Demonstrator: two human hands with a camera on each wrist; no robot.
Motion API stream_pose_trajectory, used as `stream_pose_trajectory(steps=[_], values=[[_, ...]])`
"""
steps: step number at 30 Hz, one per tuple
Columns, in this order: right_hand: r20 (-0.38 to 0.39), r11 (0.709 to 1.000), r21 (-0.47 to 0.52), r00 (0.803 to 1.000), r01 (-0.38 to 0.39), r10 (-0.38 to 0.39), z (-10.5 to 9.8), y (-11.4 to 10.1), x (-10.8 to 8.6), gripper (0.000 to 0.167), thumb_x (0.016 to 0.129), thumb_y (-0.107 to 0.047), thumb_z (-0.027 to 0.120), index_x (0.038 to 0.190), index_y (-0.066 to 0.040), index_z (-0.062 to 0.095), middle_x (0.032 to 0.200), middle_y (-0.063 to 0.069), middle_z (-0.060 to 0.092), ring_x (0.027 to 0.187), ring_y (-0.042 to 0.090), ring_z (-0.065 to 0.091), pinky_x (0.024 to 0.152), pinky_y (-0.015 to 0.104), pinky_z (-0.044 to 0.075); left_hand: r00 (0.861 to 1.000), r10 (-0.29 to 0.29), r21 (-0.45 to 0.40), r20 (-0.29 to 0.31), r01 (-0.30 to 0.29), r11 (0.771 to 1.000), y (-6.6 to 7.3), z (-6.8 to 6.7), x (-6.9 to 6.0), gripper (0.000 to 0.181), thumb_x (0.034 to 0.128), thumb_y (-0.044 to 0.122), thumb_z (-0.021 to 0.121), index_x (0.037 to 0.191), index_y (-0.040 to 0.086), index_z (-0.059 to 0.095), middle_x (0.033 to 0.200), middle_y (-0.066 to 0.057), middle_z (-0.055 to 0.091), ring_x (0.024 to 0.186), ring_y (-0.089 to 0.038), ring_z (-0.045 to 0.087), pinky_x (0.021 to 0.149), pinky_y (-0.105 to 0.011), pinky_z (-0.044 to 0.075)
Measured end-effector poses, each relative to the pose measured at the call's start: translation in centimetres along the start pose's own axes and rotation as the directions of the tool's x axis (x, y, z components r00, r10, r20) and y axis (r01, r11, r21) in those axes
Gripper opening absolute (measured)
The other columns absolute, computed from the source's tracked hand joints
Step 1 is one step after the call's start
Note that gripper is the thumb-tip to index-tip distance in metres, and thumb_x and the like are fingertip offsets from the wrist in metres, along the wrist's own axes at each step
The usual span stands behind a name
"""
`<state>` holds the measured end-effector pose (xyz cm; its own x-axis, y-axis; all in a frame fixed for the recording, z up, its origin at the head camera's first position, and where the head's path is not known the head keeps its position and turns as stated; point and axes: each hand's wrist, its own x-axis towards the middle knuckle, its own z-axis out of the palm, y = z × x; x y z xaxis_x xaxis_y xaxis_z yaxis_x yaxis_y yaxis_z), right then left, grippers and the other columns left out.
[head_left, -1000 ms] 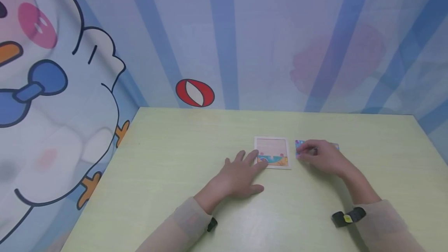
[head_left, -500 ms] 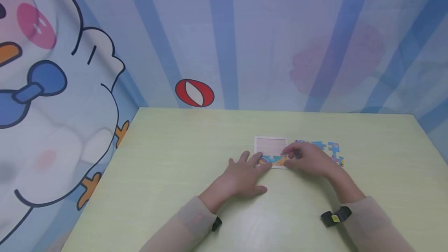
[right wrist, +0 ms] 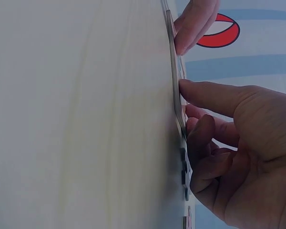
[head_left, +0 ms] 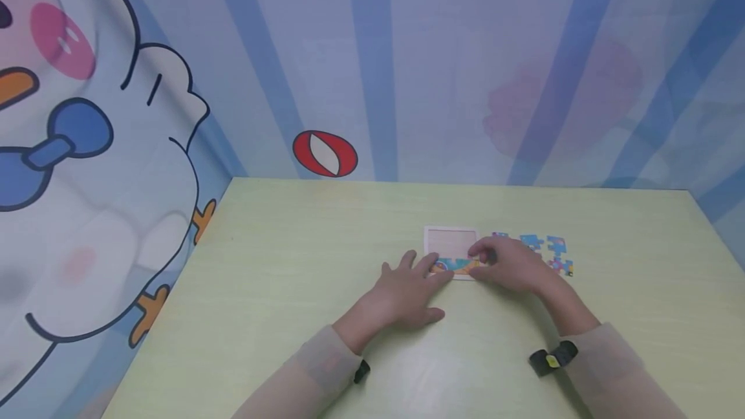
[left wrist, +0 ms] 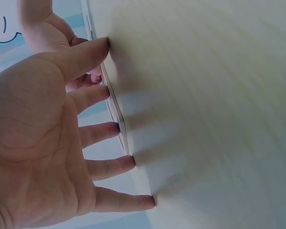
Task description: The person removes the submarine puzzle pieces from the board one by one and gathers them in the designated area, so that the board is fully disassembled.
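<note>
The puzzle frame (head_left: 451, 242) lies flat on the surface (head_left: 326, 231), printed pieces (head_left: 451, 264) along its lower part, the area above them bare. Your left hand (head_left: 404, 296) is spread and grasps nothing, fingertips at the lower left corner. Your right hand (head_left: 512, 266) bends at the right side (whether it pinches a piece cannot be told). The step in hand appears to be seating the lower row; the next move calls for pressing its right end flush before selecting from the loose pieces (head_left: 557, 244).

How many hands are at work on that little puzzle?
2: the left hand, fingers spread, at the near left corner of the puzzle frame, and the right hand at its right side, near loose pieces. Neither is hidden.
</note>
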<state>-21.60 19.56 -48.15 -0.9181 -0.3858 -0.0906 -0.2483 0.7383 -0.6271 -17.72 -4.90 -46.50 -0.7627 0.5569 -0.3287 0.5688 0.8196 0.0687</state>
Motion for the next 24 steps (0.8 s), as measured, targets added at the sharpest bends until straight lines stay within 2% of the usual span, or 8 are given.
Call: stream_pose_trajectory(steps=[11, 16, 24], values=[[0.000, 0.999, 0.003, 0.999, -0.038, 0.038, 0.15, -0.10, 0.08, 0.032, 0.088, -0.022, 0.083, 0.115, -0.009, 0.072, 0.100, 0.002, 0.065, 0.093, 0.022, 0.058, 0.083, 0.042, 0.046, 1.000, 0.004, -0.004, -0.003, -0.004, 1.000, 0.00, -0.07, -0.06, 0.071, 0.0998, 0.059, 0.059, 0.163, 0.039, 0.034, 0.171, -0.001, 0.022, 0.153, -0.038, 0.025, 0.107, -0.070, 0.038], [-0.013, 0.999, 0.026, 1.000, -0.026, 0.027, 0.09, -0.04, 0.04, 0.031, 0.087, -0.021, 0.083, 0.113, -0.010, 0.071, 0.102, 0.002, 0.067, 0.097, 0.024, 0.060, 0.086, 0.045, 0.046, 1.000, 0.003, -0.002, -0.004, -0.003, 1.000, 0.05, -0.08, -0.08, 0.071, 0.0995, 0.059, 0.060, 0.163, 0.039, 0.034, 0.171, -0.001, 0.022, 0.153, -0.038, 0.025, 0.107, -0.070, 0.038], [-0.028, 0.996, 0.087, 0.999, 0.019, -0.016, -0.20, 0.21, -0.39, 0.012, 0.098, -0.015, 0.070, 0.110, -0.015, 0.070, 0.100, 0.001, 0.070, 0.093, 0.022, 0.064, 0.085, 0.046, 0.050, 1.000, 0.003, -0.002, 0.000, -0.003, 1.000, 0.06, -0.17, -0.10, 0.072, 0.0997, 0.060, 0.059, 0.163, 0.038, 0.034, 0.171, -0.001, 0.022, 0.153, -0.038, 0.025, 0.107, -0.071, 0.038]])
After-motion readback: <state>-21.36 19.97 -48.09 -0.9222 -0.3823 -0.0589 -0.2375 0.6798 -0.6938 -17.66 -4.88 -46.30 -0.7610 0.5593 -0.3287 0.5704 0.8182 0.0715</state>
